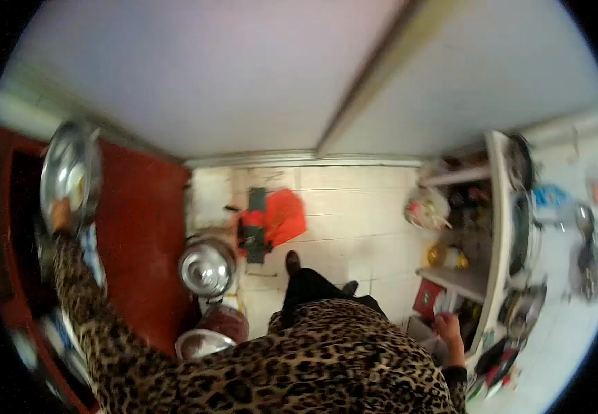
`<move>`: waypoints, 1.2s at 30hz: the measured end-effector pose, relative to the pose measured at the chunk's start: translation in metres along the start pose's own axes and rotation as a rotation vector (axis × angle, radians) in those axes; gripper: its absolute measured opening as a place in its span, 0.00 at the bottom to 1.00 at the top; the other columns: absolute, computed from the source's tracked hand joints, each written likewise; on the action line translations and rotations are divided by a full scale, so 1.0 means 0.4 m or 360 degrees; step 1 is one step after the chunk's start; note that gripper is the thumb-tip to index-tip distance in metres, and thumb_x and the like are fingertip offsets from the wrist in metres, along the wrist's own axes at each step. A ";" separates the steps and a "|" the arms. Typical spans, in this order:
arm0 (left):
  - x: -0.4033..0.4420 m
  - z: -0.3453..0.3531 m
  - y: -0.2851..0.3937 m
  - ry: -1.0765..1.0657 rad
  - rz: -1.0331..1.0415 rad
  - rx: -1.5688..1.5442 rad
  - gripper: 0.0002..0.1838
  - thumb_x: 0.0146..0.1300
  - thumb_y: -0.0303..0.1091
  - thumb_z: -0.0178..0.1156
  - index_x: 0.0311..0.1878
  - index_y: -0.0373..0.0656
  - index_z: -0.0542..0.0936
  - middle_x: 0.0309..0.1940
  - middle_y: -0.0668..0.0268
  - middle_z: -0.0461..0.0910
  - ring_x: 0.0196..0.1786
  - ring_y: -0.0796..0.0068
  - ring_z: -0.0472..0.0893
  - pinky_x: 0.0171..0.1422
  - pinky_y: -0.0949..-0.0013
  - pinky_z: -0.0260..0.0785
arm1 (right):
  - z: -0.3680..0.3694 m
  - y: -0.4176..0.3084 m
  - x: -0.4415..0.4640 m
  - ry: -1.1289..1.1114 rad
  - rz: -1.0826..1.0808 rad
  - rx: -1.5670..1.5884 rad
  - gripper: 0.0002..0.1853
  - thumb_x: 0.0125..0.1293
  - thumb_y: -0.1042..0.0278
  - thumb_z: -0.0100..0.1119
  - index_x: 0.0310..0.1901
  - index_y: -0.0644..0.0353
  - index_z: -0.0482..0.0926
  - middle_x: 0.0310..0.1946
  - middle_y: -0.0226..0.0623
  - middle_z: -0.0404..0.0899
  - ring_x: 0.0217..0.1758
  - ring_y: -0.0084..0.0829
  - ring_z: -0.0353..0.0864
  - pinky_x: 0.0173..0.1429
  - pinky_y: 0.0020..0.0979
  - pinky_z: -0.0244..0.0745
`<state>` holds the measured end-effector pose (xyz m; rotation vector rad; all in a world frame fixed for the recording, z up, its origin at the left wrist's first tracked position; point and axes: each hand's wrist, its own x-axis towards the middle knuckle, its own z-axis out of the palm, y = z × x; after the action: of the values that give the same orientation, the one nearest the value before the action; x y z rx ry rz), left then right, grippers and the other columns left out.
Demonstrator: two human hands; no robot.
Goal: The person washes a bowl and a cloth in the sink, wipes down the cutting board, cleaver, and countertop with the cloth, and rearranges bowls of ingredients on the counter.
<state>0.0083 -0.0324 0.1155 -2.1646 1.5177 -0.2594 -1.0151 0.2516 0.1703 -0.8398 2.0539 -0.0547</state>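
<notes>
At the far left, my left hand [62, 215] is closed on the near rim of a shiny metal basin [63, 155]. The basin is tilted on its side at the cabinet, and a small pale yellowish thing shows inside it. Low on the right, beside the shelf unit, hangs my right hand [448, 330] with its fingers curled. Something whitish shows by those fingers, but blur hides what it is. A red box [426, 295] sits on the shelf just beyond this hand.
A lidded metal pot [206, 269] and a reddish bucket [223, 322] stand on the floor beside the red-brown cabinet [133, 228]. An orange-red bag [285, 215] lies ahead of my feet. On the right, a shelf unit [461, 281] holds bags and bottles; pans hang beyond it.
</notes>
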 end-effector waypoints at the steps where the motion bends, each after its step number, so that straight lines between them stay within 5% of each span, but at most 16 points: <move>1: -0.026 -0.068 -0.028 0.0169 -0.0158 -0.0141 0.23 0.62 0.51 0.54 0.46 0.37 0.77 0.43 0.49 0.78 0.46 0.52 0.76 0.48 0.59 0.70 | 0.060 0.070 0.021 0.0000 -0.0151 -0.0227 0.12 0.66 0.65 0.49 0.38 0.68 0.75 0.18 0.38 0.74 0.19 0.29 0.75 0.23 0.33 0.68; 3: -0.053 -0.238 -0.102 0.0693 -0.0452 -0.0514 0.24 0.64 0.51 0.52 0.47 0.36 0.77 0.42 0.50 0.78 0.44 0.52 0.76 0.48 0.59 0.70 | 0.160 0.012 0.078 -0.0008 0.0140 0.0366 0.11 0.63 0.66 0.52 0.40 0.66 0.77 0.24 0.40 0.79 0.24 0.31 0.77 0.26 0.33 0.71; 5: -0.088 -0.350 -0.068 0.1111 -0.0677 -0.0949 0.25 0.66 0.51 0.50 0.48 0.34 0.76 0.42 0.51 0.78 0.41 0.52 0.77 0.47 0.58 0.70 | 0.117 0.116 0.098 0.0136 -0.0049 0.0041 0.14 0.61 0.65 0.55 0.45 0.64 0.77 0.34 0.44 0.81 0.27 0.36 0.80 0.31 0.35 0.74; 6: -0.117 -0.411 -0.012 0.1272 -0.0770 -0.1111 0.25 0.67 0.51 0.49 0.49 0.34 0.75 0.42 0.52 0.78 0.40 0.52 0.77 0.47 0.57 0.70 | 0.114 0.101 0.100 0.0126 0.0196 0.0164 0.16 0.60 0.61 0.56 0.44 0.63 0.77 0.36 0.47 0.81 0.34 0.39 0.82 0.37 0.36 0.76; 7: -0.130 -0.449 0.039 0.1300 -0.0838 -0.1191 0.26 0.68 0.51 0.47 0.50 0.33 0.75 0.42 0.52 0.78 0.38 0.52 0.77 0.47 0.57 0.70 | 0.069 0.034 0.066 0.0079 0.0434 0.0113 0.15 0.58 0.58 0.58 0.41 0.62 0.79 0.37 0.47 0.80 0.40 0.39 0.81 0.42 0.37 0.75; 8: -0.108 -0.388 0.011 0.1086 -0.0749 -0.1132 0.23 0.69 0.50 0.48 0.49 0.36 0.76 0.40 0.55 0.79 0.40 0.63 0.78 0.42 0.63 0.68 | 0.086 0.110 0.086 0.0235 0.0127 0.0088 0.16 0.57 0.57 0.60 0.37 0.64 0.78 0.35 0.49 0.80 0.39 0.43 0.80 0.44 0.37 0.74; 10: -0.157 -0.370 0.252 0.1203 -0.0875 -0.1421 0.24 0.66 0.51 0.53 0.30 0.36 0.77 0.19 0.65 0.67 0.22 0.72 0.65 0.31 0.65 0.66 | 0.018 0.145 0.037 0.0474 -0.0114 -0.0225 0.17 0.55 0.56 0.62 0.35 0.65 0.78 0.33 0.51 0.79 0.37 0.46 0.79 0.42 0.39 0.74; 12: -0.170 -0.340 0.411 0.1434 -0.0554 -0.1592 0.27 0.61 0.55 0.58 0.20 0.38 0.72 0.16 0.69 0.59 0.21 0.75 0.58 0.25 0.70 0.56 | 0.010 0.193 0.072 0.0445 -0.0016 -0.0185 0.18 0.54 0.55 0.62 0.33 0.65 0.78 0.30 0.50 0.79 0.37 0.47 0.78 0.42 0.40 0.73; 13: -0.296 -0.556 0.639 0.1172 -0.0909 -0.2132 0.28 0.61 0.55 0.58 0.16 0.41 0.68 0.14 0.71 0.57 0.19 0.77 0.57 0.22 0.69 0.54 | -0.005 0.225 0.074 0.0374 0.0087 -0.0212 0.18 0.52 0.54 0.63 0.30 0.64 0.78 0.26 0.50 0.78 0.36 0.47 0.77 0.42 0.40 0.72; 14: -0.344 -0.602 0.743 0.0864 -0.0878 -0.2580 0.28 0.60 0.54 0.60 0.14 0.46 0.64 0.12 0.73 0.55 0.15 0.78 0.55 0.19 0.70 0.50 | 0.000 0.259 0.093 0.0405 0.0086 -0.0165 0.18 0.52 0.54 0.63 0.30 0.64 0.78 0.26 0.50 0.78 0.36 0.47 0.77 0.42 0.40 0.72; 18: -0.526 -0.795 1.199 0.0313 -0.0851 -0.3196 0.29 0.62 0.53 0.56 0.12 0.53 0.55 0.09 0.77 0.51 0.11 0.79 0.51 0.15 0.70 0.41 | 0.014 0.378 0.220 0.0438 -0.0144 -0.0078 0.23 0.56 0.48 0.56 0.25 0.65 0.79 0.26 0.52 0.78 0.34 0.51 0.77 0.42 0.43 0.72; 20: -0.519 -0.722 1.407 0.0089 -0.0553 -0.3408 0.27 0.62 0.51 0.55 0.13 0.53 0.55 0.09 0.75 0.53 0.12 0.79 0.51 0.15 0.70 0.42 | 0.007 0.430 0.256 0.0510 -0.0133 0.0166 0.22 0.57 0.49 0.56 0.25 0.64 0.79 0.23 0.49 0.78 0.29 0.50 0.76 0.38 0.42 0.72; 22: -0.538 -0.722 1.628 -0.0245 -0.0389 -0.3340 0.25 0.64 0.49 0.53 0.14 0.53 0.57 0.10 0.75 0.55 0.12 0.79 0.52 0.15 0.71 0.43 | 0.003 0.484 0.307 0.0601 -0.0189 0.0380 0.21 0.58 0.49 0.56 0.24 0.63 0.79 0.21 0.47 0.78 0.26 0.48 0.76 0.35 0.42 0.71; 26: -0.865 -1.090 1.887 -0.0842 0.0381 -0.3280 0.21 0.66 0.43 0.51 0.18 0.51 0.58 0.11 0.76 0.55 0.12 0.83 0.51 0.14 0.74 0.41 | -0.009 0.573 0.225 0.0643 0.0033 0.1098 0.21 0.65 0.56 0.54 0.19 0.64 0.75 0.13 0.36 0.73 0.17 0.29 0.73 0.28 0.34 0.71; 33: -0.994 -1.255 2.198 -0.1186 0.1050 -0.3022 0.20 0.67 0.40 0.50 0.20 0.51 0.56 0.12 0.76 0.54 0.12 0.85 0.51 0.12 0.77 0.42 | 0.323 0.791 0.215 0.0682 0.0700 0.0547 0.22 0.65 0.57 0.50 0.23 0.68 0.79 0.20 0.44 0.79 0.24 0.36 0.81 0.34 0.35 0.77; 36: -1.036 -1.298 2.320 -0.1330 0.1233 -0.2919 0.19 0.67 0.39 0.49 0.21 0.51 0.56 0.12 0.76 0.54 0.12 0.85 0.52 0.12 0.77 0.43 | 0.343 0.767 0.161 0.0451 0.1037 0.1146 0.16 0.63 0.60 0.50 0.31 0.67 0.79 0.27 0.45 0.80 0.27 0.37 0.81 0.35 0.35 0.78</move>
<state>-1.1317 -0.0427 0.1632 -1.5567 1.9022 2.7215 -1.1023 0.4867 -0.0626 0.3002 2.2343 -0.5370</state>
